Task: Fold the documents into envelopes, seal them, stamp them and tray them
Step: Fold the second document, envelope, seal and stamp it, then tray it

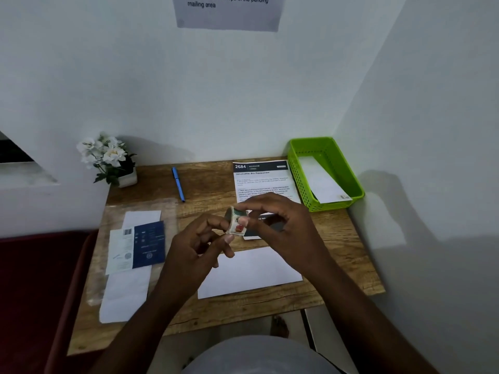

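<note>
Above the white envelope (249, 272) on the wooden desk (337, 252), both hands pinch a curled strip of stamps (237, 222): left hand (201, 248) fingertips closed on its lower end, right hand (280, 225) on its upper. One stamped envelope (322, 180) already lies in the green tray (297, 174); this one seems unstamped, with a printed document (263, 182) waiting behind.

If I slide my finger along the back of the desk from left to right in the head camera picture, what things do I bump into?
White flowers in a pot → blue pen → printed sheet headed 2684 → green basket with a white envelope lying inside it.
</note>
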